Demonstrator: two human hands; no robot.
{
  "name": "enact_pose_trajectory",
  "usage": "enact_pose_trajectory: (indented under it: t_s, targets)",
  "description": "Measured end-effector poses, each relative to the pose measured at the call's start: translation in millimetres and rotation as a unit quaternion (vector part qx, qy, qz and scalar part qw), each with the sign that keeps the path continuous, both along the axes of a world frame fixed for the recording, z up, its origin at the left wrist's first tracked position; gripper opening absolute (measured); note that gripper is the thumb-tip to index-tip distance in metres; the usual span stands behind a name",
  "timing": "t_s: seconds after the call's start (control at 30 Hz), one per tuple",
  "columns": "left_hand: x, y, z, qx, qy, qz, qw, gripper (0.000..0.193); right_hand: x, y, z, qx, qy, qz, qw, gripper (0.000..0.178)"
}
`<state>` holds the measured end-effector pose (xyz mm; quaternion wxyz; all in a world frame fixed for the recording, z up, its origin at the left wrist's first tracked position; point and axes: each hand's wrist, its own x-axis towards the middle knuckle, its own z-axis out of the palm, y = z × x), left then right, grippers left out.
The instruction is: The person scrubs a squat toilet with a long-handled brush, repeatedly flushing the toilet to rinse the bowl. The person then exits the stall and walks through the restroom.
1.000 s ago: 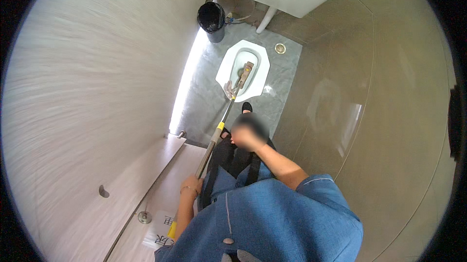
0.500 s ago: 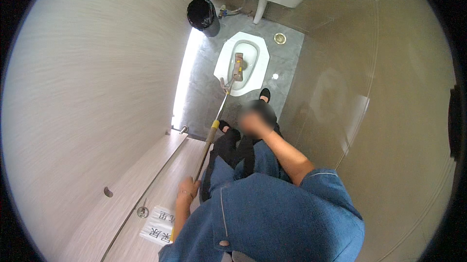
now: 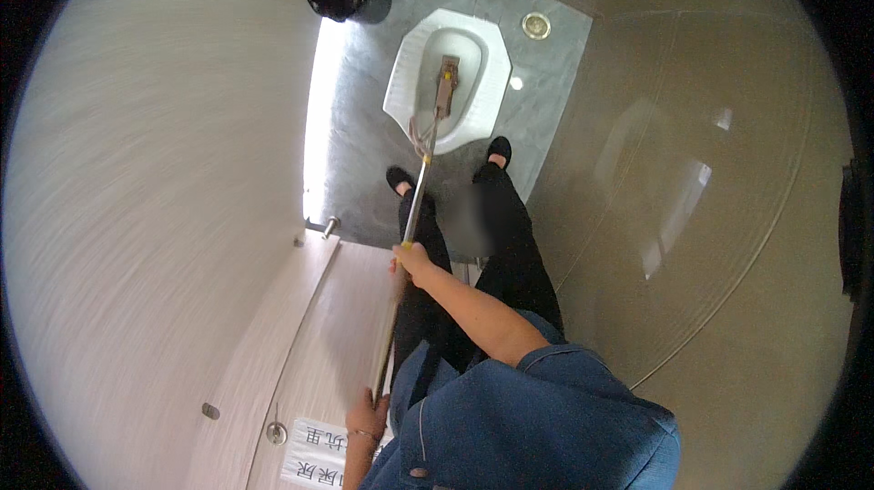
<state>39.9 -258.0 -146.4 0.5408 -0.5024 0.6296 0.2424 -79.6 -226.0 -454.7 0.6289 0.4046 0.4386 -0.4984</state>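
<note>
A long-handled mop (image 3: pixel 416 208), which looks like a sponge mop, slants from my lower left up to the squat toilet. My left hand (image 3: pixel 367 413) is wrapped round the lower end of its handle, by the pale partition. Farther up, near a yellow collar, my right hand (image 3: pixel 412 260) grips the same handle. The narrow brown mop head (image 3: pixel 446 88) lies within the bowl of the white squat toilet (image 3: pixel 497 62); whether it touches the bottom I cannot tell. Part of the handle's far end is crossed by a looped rod near the toilet's near rim.
A black lined bin (image 3: pixel 373 0) stands at the far left. A round floor drain (image 3: pixel 536 26) lies right of the toilet. Pale partition panels (image 3: pixel 182 171) close in on the left, with a latch (image 3: pixel 276 433) and a paper sign (image 3: pixel 314 449). A brown tiled wall (image 3: pixel 692 171) borders the right.
My right hand, free of the handle before, has moved left and down and closed on it. My view has shifted, so the toilet and bin appear higher and larger.
</note>
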Motion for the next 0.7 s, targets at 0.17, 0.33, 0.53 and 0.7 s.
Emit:
enact_pose_trajectory:
  t_s: [0.17, 0.33, 0.53, 0.7]
  targets:
    - [-6, -60, -111, 0.066, 0.065, 0.134, 0.987, 0.055, 18, -23, -6, -0.006, -0.004, -0.103, 0.995, 0.02]
    - [4, -85, -206, 0.209, 0.041, 0.408, 0.888, 0.04, 32, -43, -4, 0.003, -0.021, -0.085, 0.996, 0.025]
    - [-4, -65, -220, 0.115, 0.112, 0.151, 0.976, 0.043, 32, -30, -29, -0.006, -0.012, -0.069, 0.998, 0.025]
    - [-29, -60, -232, 0.087, 0.122, 0.153, 0.977, 0.042, 17, -33, -39, 0.065, 0.042, -0.05, 0.996, 0.025]
